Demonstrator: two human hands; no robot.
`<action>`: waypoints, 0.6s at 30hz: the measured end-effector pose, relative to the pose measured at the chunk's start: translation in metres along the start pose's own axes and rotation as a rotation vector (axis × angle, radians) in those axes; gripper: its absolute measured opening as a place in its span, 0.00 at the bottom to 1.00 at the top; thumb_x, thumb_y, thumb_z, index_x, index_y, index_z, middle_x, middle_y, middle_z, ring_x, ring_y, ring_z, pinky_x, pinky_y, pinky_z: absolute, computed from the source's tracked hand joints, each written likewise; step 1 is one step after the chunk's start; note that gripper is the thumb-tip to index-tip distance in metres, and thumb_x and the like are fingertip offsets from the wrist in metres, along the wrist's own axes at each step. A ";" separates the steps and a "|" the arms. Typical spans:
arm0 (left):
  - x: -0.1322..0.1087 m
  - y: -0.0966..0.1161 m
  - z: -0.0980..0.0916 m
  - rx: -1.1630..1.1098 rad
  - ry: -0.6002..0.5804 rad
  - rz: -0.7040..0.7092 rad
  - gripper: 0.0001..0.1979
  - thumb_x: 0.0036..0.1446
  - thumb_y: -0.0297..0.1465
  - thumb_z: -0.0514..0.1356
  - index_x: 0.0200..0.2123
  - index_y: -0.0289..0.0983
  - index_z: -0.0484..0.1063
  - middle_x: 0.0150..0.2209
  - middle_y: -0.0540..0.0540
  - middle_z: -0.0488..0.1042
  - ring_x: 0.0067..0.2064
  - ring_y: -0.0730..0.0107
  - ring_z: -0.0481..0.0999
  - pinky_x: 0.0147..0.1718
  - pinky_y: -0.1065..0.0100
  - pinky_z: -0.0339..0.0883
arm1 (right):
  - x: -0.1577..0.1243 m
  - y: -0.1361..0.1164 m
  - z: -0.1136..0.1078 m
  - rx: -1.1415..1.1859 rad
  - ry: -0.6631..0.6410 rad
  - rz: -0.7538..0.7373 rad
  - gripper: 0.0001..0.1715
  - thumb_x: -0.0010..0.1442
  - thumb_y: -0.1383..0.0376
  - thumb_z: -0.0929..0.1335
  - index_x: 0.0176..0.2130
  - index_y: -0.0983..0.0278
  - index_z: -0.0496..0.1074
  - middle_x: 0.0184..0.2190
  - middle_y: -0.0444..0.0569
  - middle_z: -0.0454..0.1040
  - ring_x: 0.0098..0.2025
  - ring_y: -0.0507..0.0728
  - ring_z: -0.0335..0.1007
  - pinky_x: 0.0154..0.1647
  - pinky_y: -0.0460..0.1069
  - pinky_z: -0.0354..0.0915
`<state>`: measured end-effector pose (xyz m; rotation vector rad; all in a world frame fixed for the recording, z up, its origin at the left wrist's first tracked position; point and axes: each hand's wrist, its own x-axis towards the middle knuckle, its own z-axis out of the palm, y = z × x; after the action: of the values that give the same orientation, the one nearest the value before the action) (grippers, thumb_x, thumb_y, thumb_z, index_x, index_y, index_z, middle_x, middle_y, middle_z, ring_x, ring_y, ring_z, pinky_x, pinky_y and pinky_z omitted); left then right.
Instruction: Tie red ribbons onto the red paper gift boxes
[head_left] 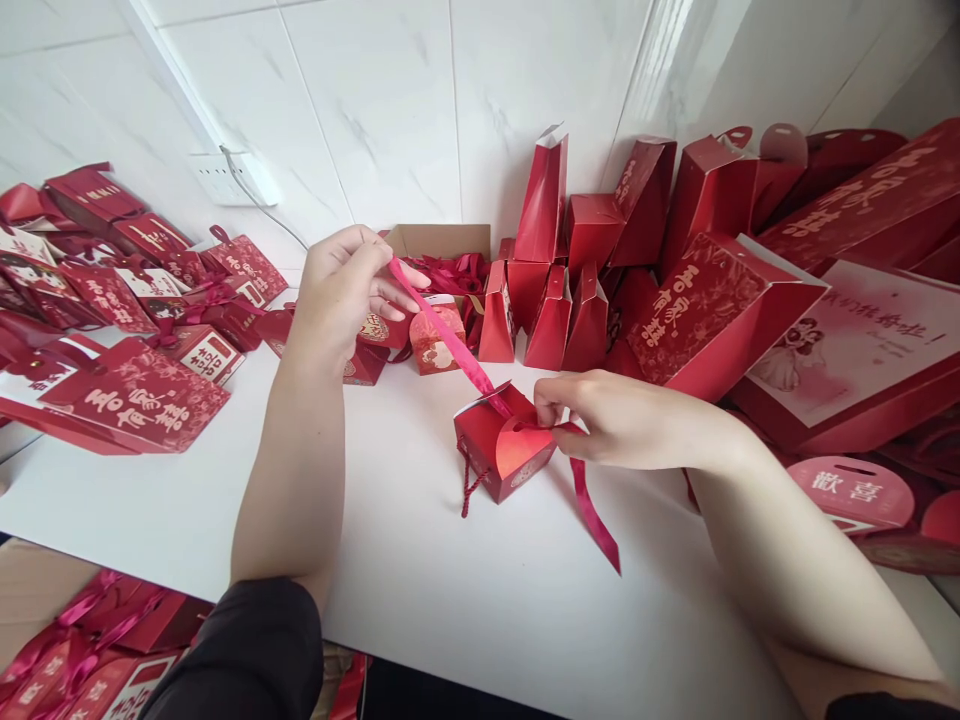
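Observation:
A small red gift box (495, 450) stands on the white table, with a dark red cord hanging at its left side. A crimson ribbon (457, 345) runs through the top of the box. My left hand (360, 290) is raised to the upper left of the box and pinches one end of the ribbon, pulling it into a straight slanted line. Close against the right side of the box, my right hand (600, 415) has its fingers closed on the ribbon's other part. From there the ribbon's cut tail hangs down onto the table.
Behind the box stands a cardboard carton (439, 240) with crimson ribbons in it. Red boxes and bags (697, 300) are piled along the right. More decorated red boxes (150, 395) lie at the left. Below the table edge, a carton holds ribboned red boxes (97, 650).

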<state>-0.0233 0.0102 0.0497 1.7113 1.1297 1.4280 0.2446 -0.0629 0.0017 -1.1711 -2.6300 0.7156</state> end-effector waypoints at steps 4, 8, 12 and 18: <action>0.002 -0.001 -0.002 -0.046 0.056 -0.008 0.10 0.55 0.37 0.61 0.27 0.40 0.65 0.27 0.49 0.77 0.27 0.70 0.80 0.19 0.75 0.67 | -0.004 0.001 -0.004 0.094 0.018 0.023 0.02 0.61 0.65 0.65 0.38 0.58 0.66 0.28 0.42 0.72 0.25 0.52 0.63 0.27 0.48 0.56; 0.005 0.000 -0.008 -0.089 0.091 -0.062 0.11 0.53 0.36 0.63 0.26 0.39 0.66 0.22 0.51 0.71 0.26 0.70 0.80 0.21 0.76 0.70 | -0.010 -0.002 -0.012 0.129 0.109 -0.017 0.08 0.62 0.64 0.66 0.44 0.58 0.69 0.34 0.44 0.75 0.30 0.54 0.68 0.31 0.48 0.60; 0.004 0.009 -0.016 -0.227 0.083 -0.032 0.06 0.53 0.34 0.62 0.30 0.40 0.69 0.22 0.53 0.70 0.26 0.71 0.80 0.23 0.75 0.73 | -0.027 -0.001 -0.030 0.137 0.170 0.032 0.08 0.58 0.66 0.68 0.41 0.59 0.73 0.36 0.46 0.77 0.33 0.55 0.70 0.34 0.49 0.63; -0.012 0.028 -0.022 -0.329 -0.068 0.011 0.14 0.47 0.25 0.63 0.40 0.40 0.72 0.34 0.48 0.79 0.34 0.68 0.81 0.34 0.70 0.77 | -0.051 0.005 -0.056 0.207 0.422 0.013 0.09 0.63 0.60 0.67 0.39 0.60 0.76 0.38 0.51 0.77 0.38 0.59 0.72 0.40 0.53 0.67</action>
<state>-0.0394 -0.0142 0.0740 1.5207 0.7984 1.4593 0.3017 -0.0779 0.0502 -1.1350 -2.1503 0.6408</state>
